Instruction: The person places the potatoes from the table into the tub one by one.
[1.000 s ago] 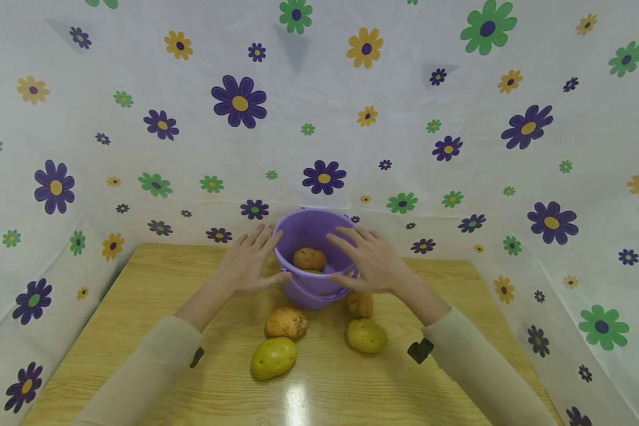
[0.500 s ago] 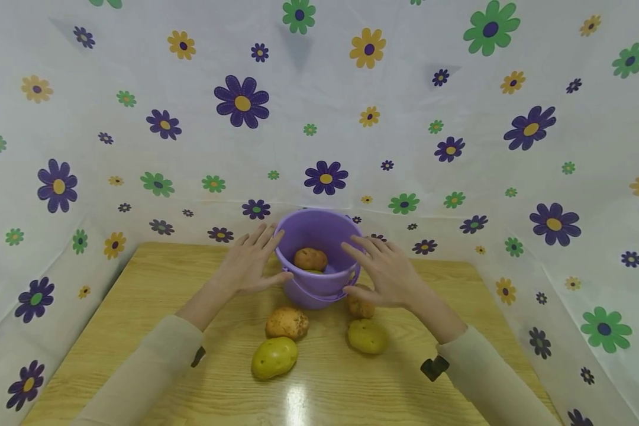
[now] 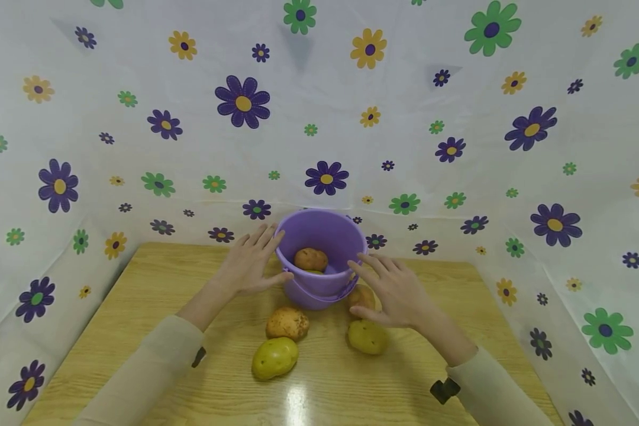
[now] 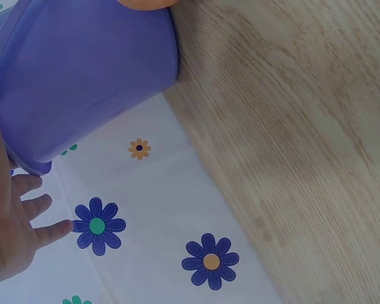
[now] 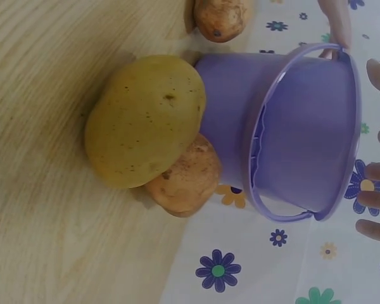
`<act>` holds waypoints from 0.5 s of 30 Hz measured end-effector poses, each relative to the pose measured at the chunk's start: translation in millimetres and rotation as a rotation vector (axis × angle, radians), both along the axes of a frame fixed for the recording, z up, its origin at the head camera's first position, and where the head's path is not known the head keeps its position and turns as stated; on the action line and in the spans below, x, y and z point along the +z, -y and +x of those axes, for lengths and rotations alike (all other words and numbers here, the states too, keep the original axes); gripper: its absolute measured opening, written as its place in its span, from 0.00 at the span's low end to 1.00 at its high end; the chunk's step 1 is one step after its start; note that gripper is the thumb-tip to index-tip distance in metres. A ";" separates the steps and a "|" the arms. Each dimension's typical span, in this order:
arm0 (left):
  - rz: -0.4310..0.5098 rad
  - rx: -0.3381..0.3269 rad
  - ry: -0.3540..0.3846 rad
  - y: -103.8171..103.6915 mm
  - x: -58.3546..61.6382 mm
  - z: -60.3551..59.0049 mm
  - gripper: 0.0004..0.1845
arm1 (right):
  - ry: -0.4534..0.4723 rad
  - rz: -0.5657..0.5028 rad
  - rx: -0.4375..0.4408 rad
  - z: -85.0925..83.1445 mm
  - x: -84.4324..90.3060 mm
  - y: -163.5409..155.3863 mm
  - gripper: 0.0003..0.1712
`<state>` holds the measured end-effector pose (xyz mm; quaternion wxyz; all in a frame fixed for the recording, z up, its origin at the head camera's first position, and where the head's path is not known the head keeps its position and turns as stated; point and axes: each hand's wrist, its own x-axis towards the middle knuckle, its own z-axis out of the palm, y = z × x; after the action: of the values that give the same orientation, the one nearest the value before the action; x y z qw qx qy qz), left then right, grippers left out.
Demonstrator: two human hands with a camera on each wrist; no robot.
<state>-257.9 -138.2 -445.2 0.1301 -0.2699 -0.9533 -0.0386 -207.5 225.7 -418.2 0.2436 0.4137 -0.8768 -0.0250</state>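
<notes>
A purple bucket (image 3: 319, 290) stands upright at the back of the wooden table, its handle hanging down in front. Inside it lie a brown potato (image 3: 311, 259) and, mostly hidden beneath, a yellow-green one. My left hand (image 3: 250, 260) rests at the bucket's left rim, fingers spread and straight. To the right of the bucket, my right hand (image 3: 396, 290) hovers with extended fingers, holding nothing. Below that hand are a brown potato (image 3: 361, 299), partly covered by it in the head view, and a yellow-green potato (image 5: 145, 120).
Front left of the bucket, a brown potato (image 3: 287, 323) and a yellow-green potato (image 3: 274, 358) lie close together on the table (image 3: 191, 384). White flowered cloth (image 3: 277, 142) encloses the table at the back and sides.
My right hand has moved right and toward me, away from the bucket's rim and over the potatoes on the right. My left hand has stayed at the rim.
</notes>
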 end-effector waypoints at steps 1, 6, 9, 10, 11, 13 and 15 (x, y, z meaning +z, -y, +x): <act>0.001 -0.001 -0.003 -0.1 0.1 0.1 0.56 | -0.013 -0.002 0.007 1.2 -1.3 -1.1 0.53; 0.008 -0.003 -0.010 -0.6 0.3 0.4 0.56 | -0.038 -0.067 0.049 6.3 -5.5 -6.9 0.52; 0.008 -0.004 -0.011 -1.0 0.4 0.6 0.56 | -0.039 -0.084 0.050 10.3 -8.8 -11.0 0.52; 0.009 -0.005 -0.010 -1.2 0.5 0.6 0.56 | -0.038 -0.079 0.044 11.8 -10.5 -12.6 0.52; 0.010 -0.005 -0.009 -1.4 0.7 0.7 0.56 | -0.039 -0.070 0.033 13.3 -12.1 -14.0 0.52; 0.013 -0.004 -0.005 -1.5 1.3 1.1 0.56 | -0.038 -0.057 0.014 16.0 -15.7 -16.3 0.53; 0.013 -0.002 -0.002 -1.5 2.0 1.6 0.56 | -0.037 -0.045 -0.008 18.7 -19.5 -18.3 0.52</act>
<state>-256.2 -136.7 -443.2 0.1330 -0.2699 -0.9526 -0.0446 -188.8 244.0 -437.7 0.2692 0.4039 -0.8742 -0.0138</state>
